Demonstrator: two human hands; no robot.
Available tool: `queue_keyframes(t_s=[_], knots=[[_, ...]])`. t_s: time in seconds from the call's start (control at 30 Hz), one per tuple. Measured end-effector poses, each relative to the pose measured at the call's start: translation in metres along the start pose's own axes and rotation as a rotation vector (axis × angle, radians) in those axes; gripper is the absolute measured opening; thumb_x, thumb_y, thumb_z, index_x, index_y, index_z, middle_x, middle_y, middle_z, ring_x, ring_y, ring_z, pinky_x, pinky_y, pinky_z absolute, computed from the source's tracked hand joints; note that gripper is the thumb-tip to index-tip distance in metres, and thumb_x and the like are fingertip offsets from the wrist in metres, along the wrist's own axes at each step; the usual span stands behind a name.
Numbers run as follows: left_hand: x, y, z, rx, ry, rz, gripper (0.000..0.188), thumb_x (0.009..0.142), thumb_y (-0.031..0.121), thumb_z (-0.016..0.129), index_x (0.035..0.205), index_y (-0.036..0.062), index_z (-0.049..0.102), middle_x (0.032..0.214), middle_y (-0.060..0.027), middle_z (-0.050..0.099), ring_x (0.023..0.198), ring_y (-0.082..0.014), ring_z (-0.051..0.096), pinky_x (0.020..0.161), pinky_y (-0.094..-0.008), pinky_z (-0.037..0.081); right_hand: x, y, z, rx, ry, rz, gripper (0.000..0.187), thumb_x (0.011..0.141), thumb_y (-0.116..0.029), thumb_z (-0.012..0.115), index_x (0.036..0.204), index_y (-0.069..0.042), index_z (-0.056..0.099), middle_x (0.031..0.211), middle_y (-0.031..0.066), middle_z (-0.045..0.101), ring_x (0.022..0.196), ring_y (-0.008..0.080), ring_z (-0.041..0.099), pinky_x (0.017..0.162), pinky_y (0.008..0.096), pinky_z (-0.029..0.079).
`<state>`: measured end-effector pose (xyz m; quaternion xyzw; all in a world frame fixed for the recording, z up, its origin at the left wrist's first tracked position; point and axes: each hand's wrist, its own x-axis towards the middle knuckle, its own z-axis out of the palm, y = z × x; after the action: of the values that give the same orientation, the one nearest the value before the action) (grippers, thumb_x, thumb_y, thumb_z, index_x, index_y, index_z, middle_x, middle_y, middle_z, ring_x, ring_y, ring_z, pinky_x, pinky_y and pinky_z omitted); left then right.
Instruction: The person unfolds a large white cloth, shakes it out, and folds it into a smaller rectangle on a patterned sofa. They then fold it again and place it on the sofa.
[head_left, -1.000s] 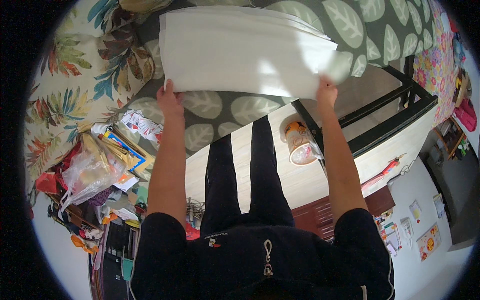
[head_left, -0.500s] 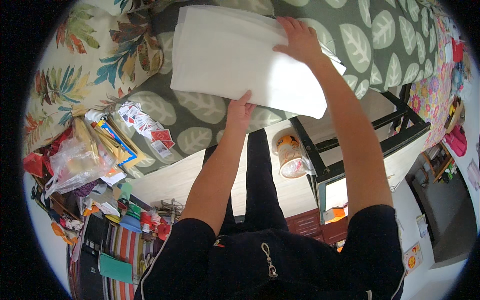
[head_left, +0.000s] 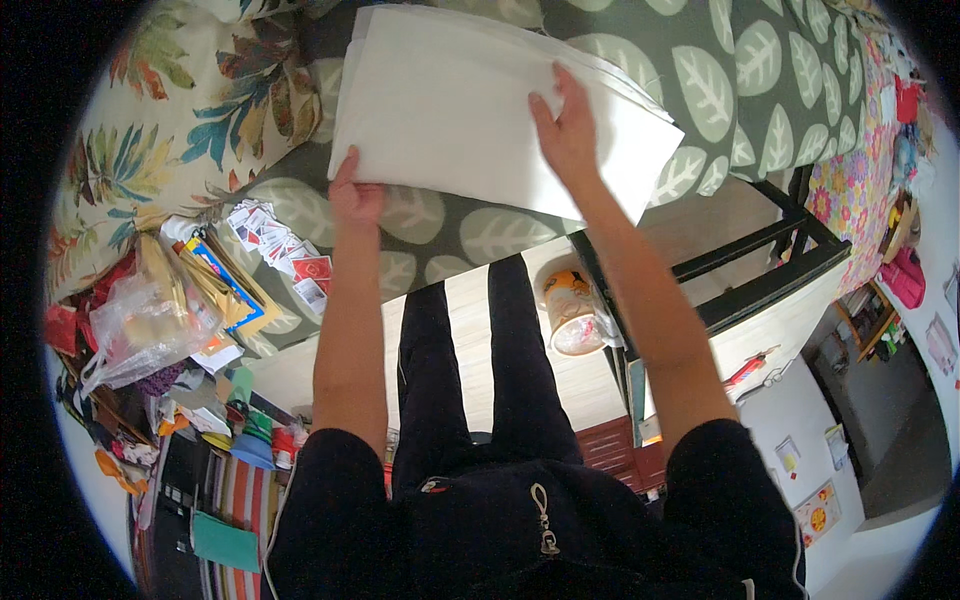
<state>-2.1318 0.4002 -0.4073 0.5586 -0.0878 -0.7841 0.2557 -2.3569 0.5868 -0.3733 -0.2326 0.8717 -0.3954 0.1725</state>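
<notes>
Head | white cloth on leaf-print cover | black frame, pale floor

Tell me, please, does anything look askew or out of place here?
Yes, slightly: layers of the white cloth do not line up along its upper right edge. Cards lie loosely spread on the green cover, looking untidy.

A flat run of the folded white cloth lies open between the left hand, pinching its near corner, and the right hand. Leftward of that grip, toward the body, I see loose red-and-white cards in the way; rightward, a round orange-and-white tub, then a black-edged rectangular frame.
</notes>
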Motion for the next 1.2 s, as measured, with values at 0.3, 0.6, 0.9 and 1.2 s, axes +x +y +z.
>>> queue_keyframes(t_s=[0.3,0.6,0.9,1.2], knots=[[-0.168,-0.029,0.114,1.393,-0.707,0.544,0.028,0.067,0.008,0.072,0.092,0.0045,0.06,0.095,-0.0069,0.061,0.089,-0.0206,0.058,0.082,-0.0309,0.046,-0.065,-0.009,-0.012,1.528,0.023,0.7,0.059,0.093,-0.047,0.035,0.136,-0.007,0.03,0.133,0.0127,0.04,0.112,0.0263,0.046,0.095,0.0373,0.037],[-0.171,-0.166,0.102,1.633,-1.355,0.199,0.034,0.075,0.015,0.064,0.108,0.0065,0.057,0.115,-0.0131,0.054,0.11,-0.0293,0.048,0.094,-0.0381,0.039,-0.132,0.109,-0.105,1.416,0.34,0.805,0.074,0.089,-0.06,0.028,0.137,-0.003,0.025,0.135,0.0151,0.039,0.123,0.0307,0.037,0.102,0.0415,0.03],[-0.071,-0.119,0.088,1.636,-0.669,0.659,0.041,0.073,0.017,0.065,0.111,0.0044,0.055,0.107,-0.0149,0.057,0.1,-0.0296,0.054,0.087,-0.0378,0.043,-0.104,0.06,-0.133,1.011,0.275,0.662,0.027,0.08,0.005,0.054,0.106,0.001,0.058,0.093,0.0056,0.064,0.078,0.0127,0.06,0.072,0.0249,0.047],[-0.035,-0.146,0.082,1.33,-0.541,-0.049,0.051,0.072,0.021,0.073,0.113,-0.0017,0.052,0.1,-0.012,0.063,0.086,-0.0185,0.061,0.075,-0.03,0.048,-0.113,0.112,-0.096,0.372,0.514,0.748,0.04,0.081,-0.017,0.062,0.114,0.004,0.051,0.095,0.0082,0.059,0.083,0.0142,0.055,0.073,0.0271,0.045]])
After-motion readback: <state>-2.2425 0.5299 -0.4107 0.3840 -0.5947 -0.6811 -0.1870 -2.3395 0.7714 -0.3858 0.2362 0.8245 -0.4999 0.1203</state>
